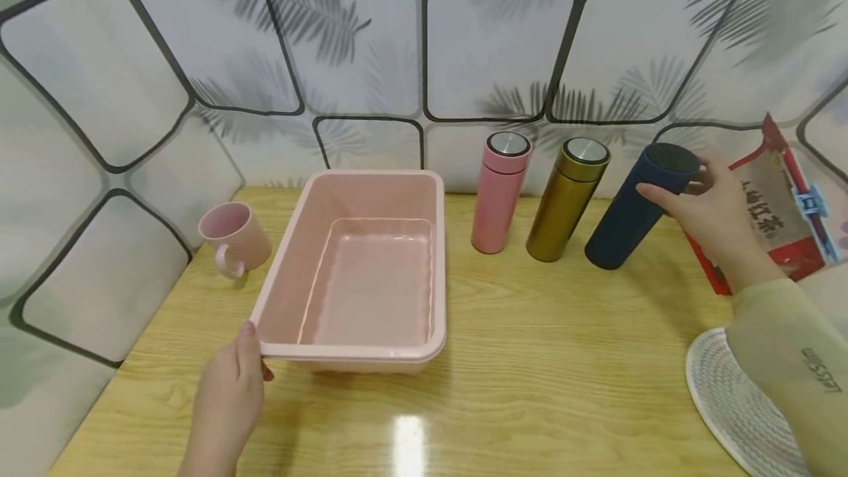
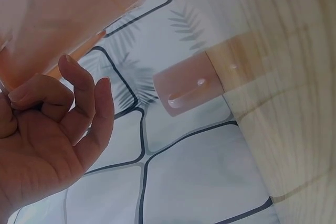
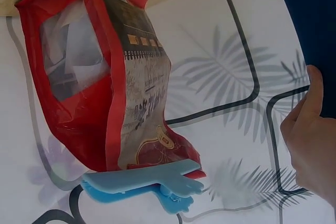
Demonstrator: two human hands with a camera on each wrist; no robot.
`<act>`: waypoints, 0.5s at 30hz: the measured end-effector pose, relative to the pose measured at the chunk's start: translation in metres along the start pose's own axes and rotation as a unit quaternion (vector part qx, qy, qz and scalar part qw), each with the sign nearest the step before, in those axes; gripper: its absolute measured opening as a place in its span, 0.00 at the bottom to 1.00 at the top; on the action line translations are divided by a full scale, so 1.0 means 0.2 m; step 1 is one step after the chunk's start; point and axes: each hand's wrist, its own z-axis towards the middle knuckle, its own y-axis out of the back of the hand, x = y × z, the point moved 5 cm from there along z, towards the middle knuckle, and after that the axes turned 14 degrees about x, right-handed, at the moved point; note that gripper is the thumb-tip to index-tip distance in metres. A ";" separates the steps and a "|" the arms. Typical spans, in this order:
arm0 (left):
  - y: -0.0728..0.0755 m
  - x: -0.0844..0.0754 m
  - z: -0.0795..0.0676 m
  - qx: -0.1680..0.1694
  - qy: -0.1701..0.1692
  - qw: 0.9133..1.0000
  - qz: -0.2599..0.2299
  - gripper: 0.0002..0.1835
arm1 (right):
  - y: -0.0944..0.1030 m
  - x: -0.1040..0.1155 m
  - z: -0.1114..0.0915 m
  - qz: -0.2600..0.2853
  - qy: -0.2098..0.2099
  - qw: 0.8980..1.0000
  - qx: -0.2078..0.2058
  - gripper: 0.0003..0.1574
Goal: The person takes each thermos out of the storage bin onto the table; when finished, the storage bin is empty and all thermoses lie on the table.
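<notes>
My left hand (image 1: 228, 389) pinches the near left corner of a pink plastic basin (image 1: 433, 271), thumb on the rim and fingers beneath. In the left wrist view, the index finger of that hand (image 2: 52, 129) curls at the basin edge (image 2: 84, 51), while the other fingers are loosely bent. On the right, my right hand (image 1: 718, 216) grips a dark blue thermos flask (image 1: 632, 216) near its lid, and the flask looks tilted in the head view. To its left stand a gold thermos (image 1: 563, 208) and a pink thermos (image 1: 498, 201), both untouched.
A pink mug (image 1: 241, 241) stands left of the basin. Behind my right hand is a red tea bag (image 3: 79, 124) with a blue clip (image 3: 136, 179). A round woven mat (image 1: 729, 396) lies under the right forearm. A patterned wall (image 1: 371, 57) rises behind the wooden table (image 1: 530, 389).
</notes>
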 end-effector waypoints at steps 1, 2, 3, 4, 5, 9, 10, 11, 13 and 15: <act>0.00 0.00 0.00 -0.003 0.000 1.000 0.000 0.34 | 0.00 0.00 0.00 0.000 -0.002 1.000 0.003 0.44; 0.00 0.00 -0.01 -0.006 0.000 1.000 0.000 0.34 | 0.00 0.00 0.01 0.000 -0.003 1.000 0.006 0.45; 0.00 -0.01 -0.01 -0.009 -0.001 1.000 0.001 0.34 | -0.01 0.00 0.01 0.003 -0.002 1.000 0.009 0.45; 0.00 -0.01 -0.01 -0.011 -0.002 1.000 0.001 0.34 | -0.01 0.00 0.01 0.007 0.002 1.000 0.013 0.46; 0.01 -0.01 -0.01 -0.013 -0.002 1.000 0.001 0.34 | -0.01 0.01 0.02 0.008 0.004 1.000 0.017 0.46; 0.01 -0.01 -0.02 -0.020 -0.003 1.000 0.002 0.34 | -0.02 0.01 0.03 0.013 0.005 0.999 0.029 0.48; 0.01 -0.01 -0.02 -0.020 -0.002 1.000 0.001 0.34 | -0.02 0.00 0.04 0.010 0.001 0.999 0.031 0.50; 0.01 -0.02 -0.02 -0.020 -0.002 1.000 0.000 0.34 | -0.02 0.00 0.04 0.007 -0.004 0.999 0.031 0.51; 0.01 -0.02 -0.02 -0.019 -0.003 1.000 0.000 0.34 | -0.02 -0.01 0.04 0.003 -0.011 0.999 0.032 0.52; 0.00 -0.02 -0.01 -0.015 -0.001 1.000 0.001 0.34 | -0.02 -0.02 0.04 0.000 -0.017 0.999 0.034 0.54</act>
